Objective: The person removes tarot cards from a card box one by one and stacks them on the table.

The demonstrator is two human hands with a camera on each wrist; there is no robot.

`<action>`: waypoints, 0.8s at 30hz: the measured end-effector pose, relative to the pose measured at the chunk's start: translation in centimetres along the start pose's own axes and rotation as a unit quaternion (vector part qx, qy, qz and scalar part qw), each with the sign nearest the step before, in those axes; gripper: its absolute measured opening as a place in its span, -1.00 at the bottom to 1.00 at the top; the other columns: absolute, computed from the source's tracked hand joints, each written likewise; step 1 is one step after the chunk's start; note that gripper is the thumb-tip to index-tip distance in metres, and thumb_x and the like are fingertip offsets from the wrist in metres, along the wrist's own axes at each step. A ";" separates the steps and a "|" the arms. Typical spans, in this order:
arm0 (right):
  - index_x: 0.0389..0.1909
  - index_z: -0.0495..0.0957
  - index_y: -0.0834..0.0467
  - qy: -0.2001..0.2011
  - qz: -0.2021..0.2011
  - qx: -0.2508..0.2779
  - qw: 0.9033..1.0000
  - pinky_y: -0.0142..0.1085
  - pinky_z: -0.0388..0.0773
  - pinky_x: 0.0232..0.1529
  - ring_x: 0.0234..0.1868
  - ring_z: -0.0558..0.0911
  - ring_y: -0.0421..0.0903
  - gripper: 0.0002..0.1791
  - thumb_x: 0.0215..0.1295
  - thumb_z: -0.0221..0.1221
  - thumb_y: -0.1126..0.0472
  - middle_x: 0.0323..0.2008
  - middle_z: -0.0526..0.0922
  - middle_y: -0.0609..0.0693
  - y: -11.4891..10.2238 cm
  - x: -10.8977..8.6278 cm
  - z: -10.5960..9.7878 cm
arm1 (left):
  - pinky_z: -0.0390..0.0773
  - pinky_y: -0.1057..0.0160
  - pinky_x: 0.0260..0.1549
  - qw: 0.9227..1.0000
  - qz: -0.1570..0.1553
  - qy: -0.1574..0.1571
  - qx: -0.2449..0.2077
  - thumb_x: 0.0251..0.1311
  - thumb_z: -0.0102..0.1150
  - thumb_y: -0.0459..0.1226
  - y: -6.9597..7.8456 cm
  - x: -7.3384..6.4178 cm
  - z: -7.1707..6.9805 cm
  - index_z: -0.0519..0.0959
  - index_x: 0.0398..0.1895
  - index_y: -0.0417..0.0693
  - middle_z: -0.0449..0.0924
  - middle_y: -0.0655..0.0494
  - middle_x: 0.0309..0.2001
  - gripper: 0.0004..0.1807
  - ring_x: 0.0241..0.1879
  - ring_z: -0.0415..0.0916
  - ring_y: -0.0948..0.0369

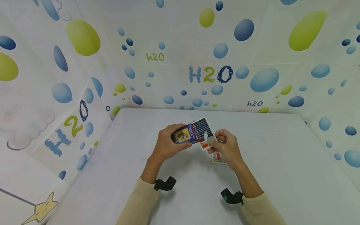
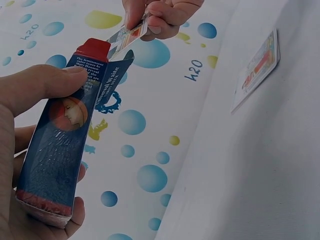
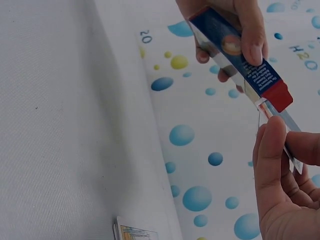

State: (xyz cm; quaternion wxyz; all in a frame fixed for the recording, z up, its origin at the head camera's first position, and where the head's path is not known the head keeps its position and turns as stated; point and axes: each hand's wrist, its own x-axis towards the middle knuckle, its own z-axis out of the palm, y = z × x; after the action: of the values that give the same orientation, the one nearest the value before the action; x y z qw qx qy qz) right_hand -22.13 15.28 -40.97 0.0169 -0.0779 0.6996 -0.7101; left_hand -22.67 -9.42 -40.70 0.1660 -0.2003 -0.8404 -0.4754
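My left hand (image 1: 165,144) grips a blue tarot card box (image 1: 182,136), fingers along one side and thumb on the other. At its open end a red side flap (image 2: 94,49) and a blue lid flap (image 2: 112,77) stand out. Between thumb and fingers my right hand (image 1: 228,147) pinches a picture card (image 1: 203,130), whose inner end meets the box's opening. Below the right hand a small stack of cards (image 1: 218,158) lies face up on the table, partly hidden by that hand in the head view.
A white cloth covers the table (image 1: 270,150). Behind it hangs a backdrop (image 1: 180,56) with blue and green drops and H2O lettering. Each wrist carries a small black camera, the left one (image 1: 166,183) and the right one (image 1: 232,197), close above the tabletop.
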 end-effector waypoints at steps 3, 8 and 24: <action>-0.09 0.33 0.37 0.001 -0.005 0.004 1.000 -0.18 0.72 -0.35 -0.52 0.71 -0.01 -0.75 0.31 0.19 0.49 -0.39 0.55 0.19 0.0 0.0 0.0 | 0.60 0.08 0.01 1.000 -0.001 0.001 -0.001 -0.09 0.64 -0.15 0.0 0.0 0.0 0.59 0.25 -0.02 0.65 0.03 0.13 -0.26 0.02 0.54 0.11; -0.10 0.33 0.37 0.000 -0.011 0.008 1.000 -0.17 0.72 -0.37 -0.53 0.71 -0.01 -0.75 0.30 0.19 0.50 -0.39 0.57 0.19 0.0 -0.1 0.0 | 0.60 0.08 0.00 1.000 -0.002 0.003 -0.001 -0.09 0.64 -0.16 0.0 0.0 0.0 0.58 0.25 -0.04 0.65 0.02 0.11 -0.26 0.01 0.55 0.10; -0.08 0.34 0.35 0.006 -0.014 -0.009 1.000 -0.17 0.73 -0.33 -0.47 0.74 0.05 -0.74 0.33 0.21 0.44 -0.34 0.62 0.22 -0.2 -0.2 -0.1 | 0.60 0.07 -0.01 1.000 0.006 -0.013 -0.003 -0.10 0.64 -0.16 -0.1 -0.1 0.1 0.58 0.25 -0.05 0.65 0.02 0.10 -0.25 -0.01 0.53 0.11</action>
State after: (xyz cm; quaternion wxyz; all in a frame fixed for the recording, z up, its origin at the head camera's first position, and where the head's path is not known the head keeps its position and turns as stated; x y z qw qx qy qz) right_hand -21.96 15.42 -40.83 0.0023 -0.0835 0.7051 -0.7042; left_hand -22.70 -9.41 -40.88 0.1572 -0.2118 -0.8398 -0.4746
